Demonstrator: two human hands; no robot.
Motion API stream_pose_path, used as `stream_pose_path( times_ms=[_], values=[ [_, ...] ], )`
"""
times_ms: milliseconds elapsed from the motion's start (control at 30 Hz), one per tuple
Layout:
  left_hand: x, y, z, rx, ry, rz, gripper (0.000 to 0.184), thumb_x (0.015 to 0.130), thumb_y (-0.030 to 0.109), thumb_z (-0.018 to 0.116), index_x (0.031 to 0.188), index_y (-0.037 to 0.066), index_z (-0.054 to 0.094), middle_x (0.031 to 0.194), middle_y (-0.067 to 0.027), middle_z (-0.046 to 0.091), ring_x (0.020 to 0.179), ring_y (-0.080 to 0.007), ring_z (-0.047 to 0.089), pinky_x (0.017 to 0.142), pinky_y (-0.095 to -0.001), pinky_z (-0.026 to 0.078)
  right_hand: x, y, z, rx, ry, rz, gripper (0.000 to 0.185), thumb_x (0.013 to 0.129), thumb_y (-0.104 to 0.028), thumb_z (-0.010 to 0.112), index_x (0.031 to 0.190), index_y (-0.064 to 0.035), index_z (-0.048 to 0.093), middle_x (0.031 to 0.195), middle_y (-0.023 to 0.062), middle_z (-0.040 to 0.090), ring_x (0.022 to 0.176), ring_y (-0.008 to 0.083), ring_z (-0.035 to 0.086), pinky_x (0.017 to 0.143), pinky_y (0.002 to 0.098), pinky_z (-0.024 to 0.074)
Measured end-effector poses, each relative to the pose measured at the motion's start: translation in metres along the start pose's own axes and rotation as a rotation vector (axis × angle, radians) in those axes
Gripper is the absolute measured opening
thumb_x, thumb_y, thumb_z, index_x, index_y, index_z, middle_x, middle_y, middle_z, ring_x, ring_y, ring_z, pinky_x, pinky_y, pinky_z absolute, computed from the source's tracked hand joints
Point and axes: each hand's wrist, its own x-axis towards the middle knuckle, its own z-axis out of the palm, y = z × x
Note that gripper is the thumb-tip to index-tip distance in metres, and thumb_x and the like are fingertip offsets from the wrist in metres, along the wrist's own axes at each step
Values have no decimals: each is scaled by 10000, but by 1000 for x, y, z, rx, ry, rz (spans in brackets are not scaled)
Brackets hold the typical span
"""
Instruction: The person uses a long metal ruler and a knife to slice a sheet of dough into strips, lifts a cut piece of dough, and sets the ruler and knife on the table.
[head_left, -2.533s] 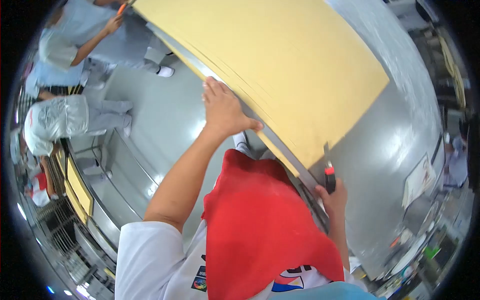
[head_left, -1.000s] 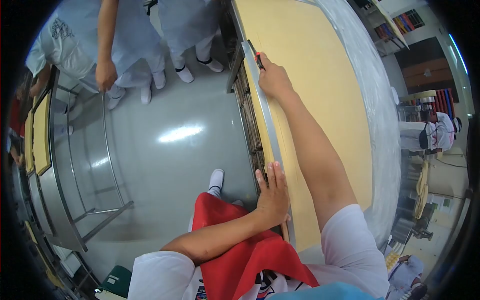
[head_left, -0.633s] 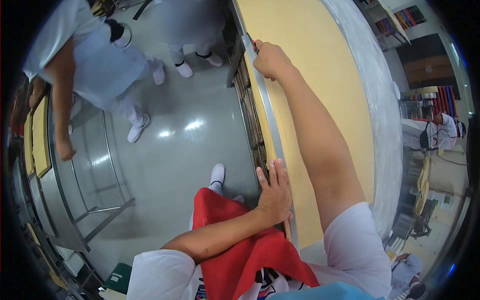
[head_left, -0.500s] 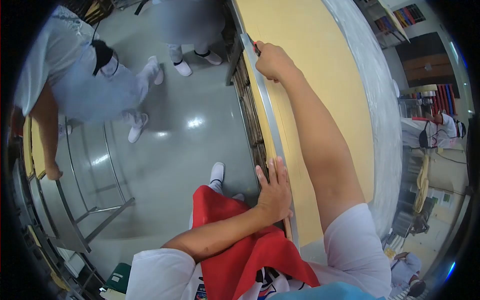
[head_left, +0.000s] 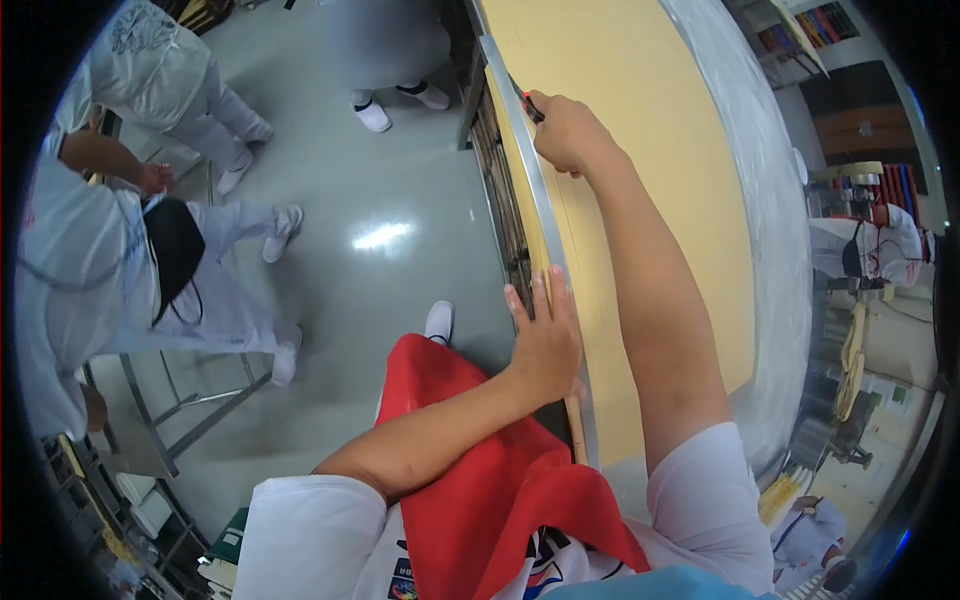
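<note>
My right hand (head_left: 575, 135) is closed around a utility knife (head_left: 532, 107) with black and red parts. Its tip lies at the edge of a long metal straightedge (head_left: 545, 215), near the far end. The straightedge runs along the left side of a large pale yellow sheet (head_left: 660, 230). My left hand (head_left: 548, 345) presses on the straightedge closer to my body, palm down with fingers stretched out. A thin line shows in the sheet just right of the metal. The blade's contact with the sheet is too small to make out.
Clear plastic wrap (head_left: 765, 240) covers the table's right side. Dark stacked material (head_left: 495, 160) sits below the left edge. Two people in white stand at left beside a metal-framed cart (head_left: 150, 420); another person's legs (head_left: 385, 105) show at the top. A red cloth (head_left: 450, 440) hangs over my front.
The knife in my right hand has slid along the straightedge toward me. My left hand stays on the metal. At left, people have shifted, and a second person is now plainly visible.
</note>
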Motion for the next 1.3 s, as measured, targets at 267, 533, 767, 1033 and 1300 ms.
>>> stream_pose_path(
  times_ms=[267,533,767,1033,1300],
  values=[
    [-8,10,4,-68,33,-51,1472,555,642,947,1568,-185,270,1683,-408,75,1561,-592,137,1104,-880,167,-65,29,16,31,-36,-23,700,829,52,486,1517,-72,522,1003,210,754,719,320,739,636,448,604],
    [-10,16,1,-65,9,-85,1515,558,610,967,1591,-184,195,1703,-385,10,1568,-584,132,1115,-869,182,-123,64,47,17,35,-88,582,1003,-46,447,1581,-108,475,852,209,728,568,265,674,536,420,585],
    [-7,23,1,-34,7,-146,1614,500,607,992,1631,-131,110,1721,-352,41,1585,-541,161,1140,-843,203,-189,96,71,51,26,-83,535,1018,-63,492,1553,-88,499,1034,247,747,723,362,735,632,479,602],
    [-7,25,2,-1,24,-137,1588,494,600,1000,1606,-167,165,1724,-347,64,1587,-519,190,1136,-833,237,-276,136,112,104,59,-121,526,1001,-58,529,1525,-91,522,1114,270,728,1006,471,696,867,563,539],
    [0,28,5,50,41,-166,1640,427,613,1005,1595,-181,172,1714,-366,77,1598,-492,186,1139,-816,267,-381,170,139,92,-62,23,686,920,-25,596,1580,-126,438,1108,252,732,1071,442,700,895,559,568]
  ],
)
